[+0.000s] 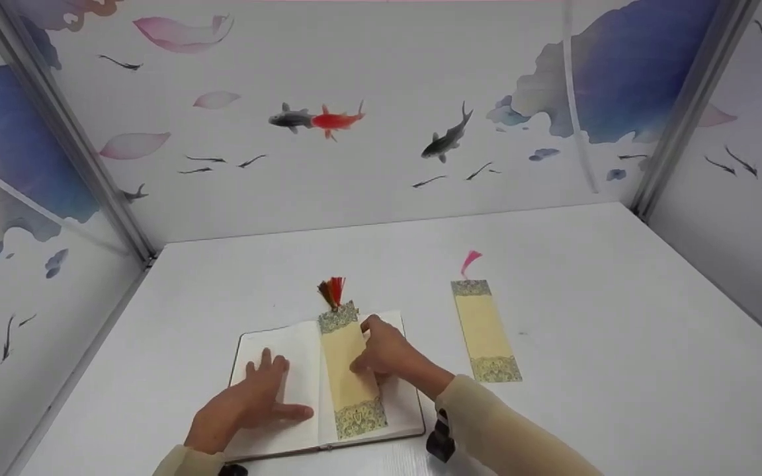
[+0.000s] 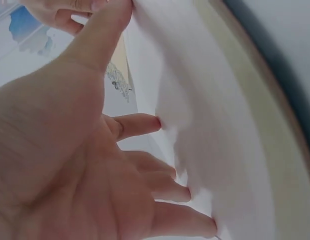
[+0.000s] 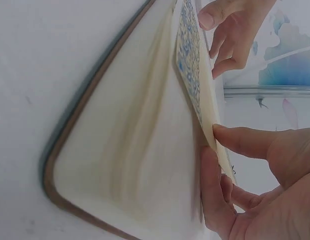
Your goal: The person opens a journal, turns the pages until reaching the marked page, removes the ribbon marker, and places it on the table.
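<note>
The left hand [image 1: 249, 403] is laid flat, fingers straight and spread, on the left page of the open notebook [image 1: 288, 357]; nothing is gripped by it, the page is only pressed down. The right hand [image 1: 387, 354] is set at the right edge of a yellow bookmark [image 1: 349, 370], whose edge is pinched between thumb and fingers, as the right wrist view shows [image 3: 215, 135]. The bookmark is already laid along the gutter of the notebook, slightly tilted, its red and brown tassel [image 1: 332, 291] hanging past the top edge at twelve o'clock; the placing is therefore judged nearly done, while the squaring of the bookmark, the release and the closing of the notebook are judged still to be left, the notebook lying open. A second bookmark [image 1: 485, 330] with a pink tassel is seen at three o'clock from the notebook, well apart from it, flat on the white table [image 1: 619, 317] and untouched.

The right page is largely covered by the right hand and sleeve; the near edge of the notebook is partly cut off by the frame and the forearms; the left wrist view is blurred, so little beyond palm and paper is made out; whether the bookmark lies fully flat cannot be told.
</note>
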Demonstrator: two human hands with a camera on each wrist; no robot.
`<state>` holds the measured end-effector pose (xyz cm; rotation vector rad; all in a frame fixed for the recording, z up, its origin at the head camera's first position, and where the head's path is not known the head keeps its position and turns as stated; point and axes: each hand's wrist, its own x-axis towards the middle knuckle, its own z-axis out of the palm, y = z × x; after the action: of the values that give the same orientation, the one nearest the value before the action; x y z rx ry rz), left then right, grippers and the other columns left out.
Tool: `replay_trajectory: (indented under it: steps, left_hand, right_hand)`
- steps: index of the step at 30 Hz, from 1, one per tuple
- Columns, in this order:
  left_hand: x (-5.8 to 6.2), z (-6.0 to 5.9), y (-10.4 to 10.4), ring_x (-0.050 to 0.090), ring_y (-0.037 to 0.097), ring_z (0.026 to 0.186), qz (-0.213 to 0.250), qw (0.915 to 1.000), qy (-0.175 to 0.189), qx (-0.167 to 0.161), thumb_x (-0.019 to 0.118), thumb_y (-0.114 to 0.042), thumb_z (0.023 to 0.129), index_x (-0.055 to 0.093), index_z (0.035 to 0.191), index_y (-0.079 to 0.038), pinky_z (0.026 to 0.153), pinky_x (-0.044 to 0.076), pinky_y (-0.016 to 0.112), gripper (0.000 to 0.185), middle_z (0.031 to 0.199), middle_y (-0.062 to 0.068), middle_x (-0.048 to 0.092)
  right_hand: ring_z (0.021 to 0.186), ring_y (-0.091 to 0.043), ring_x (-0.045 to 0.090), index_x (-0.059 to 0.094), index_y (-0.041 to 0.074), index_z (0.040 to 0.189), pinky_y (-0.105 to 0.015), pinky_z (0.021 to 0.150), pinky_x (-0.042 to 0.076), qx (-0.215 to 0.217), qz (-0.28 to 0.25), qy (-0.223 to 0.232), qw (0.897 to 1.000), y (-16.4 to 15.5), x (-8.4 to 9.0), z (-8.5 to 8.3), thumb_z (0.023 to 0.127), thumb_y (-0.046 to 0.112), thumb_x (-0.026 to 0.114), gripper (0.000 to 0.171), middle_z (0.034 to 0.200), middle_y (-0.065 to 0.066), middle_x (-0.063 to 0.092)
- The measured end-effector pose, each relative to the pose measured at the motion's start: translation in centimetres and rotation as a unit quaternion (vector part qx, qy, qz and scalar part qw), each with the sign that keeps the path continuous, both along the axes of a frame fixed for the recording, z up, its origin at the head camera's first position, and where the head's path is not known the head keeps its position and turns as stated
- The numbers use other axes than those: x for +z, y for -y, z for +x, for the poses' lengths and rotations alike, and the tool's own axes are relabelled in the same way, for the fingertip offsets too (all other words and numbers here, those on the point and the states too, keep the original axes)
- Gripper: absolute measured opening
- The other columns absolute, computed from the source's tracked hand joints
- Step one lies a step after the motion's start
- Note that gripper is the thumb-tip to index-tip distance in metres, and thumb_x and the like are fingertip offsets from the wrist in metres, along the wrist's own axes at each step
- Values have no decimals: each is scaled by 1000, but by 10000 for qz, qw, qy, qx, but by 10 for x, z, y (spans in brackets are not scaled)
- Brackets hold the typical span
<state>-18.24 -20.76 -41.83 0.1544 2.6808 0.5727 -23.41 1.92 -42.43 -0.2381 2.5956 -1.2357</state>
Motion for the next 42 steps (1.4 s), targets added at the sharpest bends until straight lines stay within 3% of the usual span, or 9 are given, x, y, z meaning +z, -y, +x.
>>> replay_trajectory:
  steps: [4, 10, 17, 25, 31, 42]
  left_hand:
    - [-2, 0, -1, 3, 66, 144, 62, 10000, 2, -15, 78, -56, 79, 21, 155, 4, 109, 16, 80, 112, 160, 40, 3]
    - [-6, 1, -7, 3, 65, 145, -336, 9994, 56, 101, 69, -74, 76, 13, 161, -10, 102, 15, 87, 120, 162, 38, 3]
    - [-6, 2, -9, 4, 66, 145, -562, 9982, 186, 6, 63, -78, 78, 13, 162, -21, 101, 17, 87, 113, 162, 38, 1]
    - [-5, 2, -9, 3, 68, 143, -642, 9974, 306, -109, 62, -76, 81, 13, 162, -19, 101, 20, 86, 110, 161, 40, 0]
    - [-4, 1, -9, 3, 67, 144, -717, 9967, 369, -94, 62, -76, 81, 12, 162, -20, 101, 18, 87, 110, 162, 38, 0]
    - [-2, 0, -9, 0, 67, 144, -676, 9968, 400, -150, 60, -78, 81, 11, 162, -18, 100, 18, 87, 112, 162, 39, -3]
  right_hand:
    - [86, -23, 65, 51, 0, 129, -36, 73, 55, 21, -313, 260, 9992, -6, -2, -1, 79, 1, 79, 58, 107, -19, 66]
    - [63, -14, 61, 51, 2, 137, -28, 56, 54, 47, -919, 710, 9932, -17, 0, -3, 85, 0, 71, 56, 98, -14, 67]
    - [78, -17, 69, 47, 8, 146, -36, 65, 62, 168, -1393, 1019, 9849, -39, 11, -13, 90, 5, 69, 60, 112, -15, 69]
    - [88, -19, 68, 41, 7, 152, -35, 65, 62, 418, -1327, 812, 9869, -70, 35, -28, 94, 7, 65, 62, 122, -21, 66]
    - [91, -17, 67, 38, 6, 154, -33, 67, 62, 353, -1141, 526, 9915, -100, 50, -41, 96, 10, 63, 63, 131, -25, 62]
    - [85, -10, 62, 36, 0, 153, -24, 68, 58, -507, -918, 88, 9944, -171, 67, -68, 99, 10, 59, 60, 136, -30, 55]
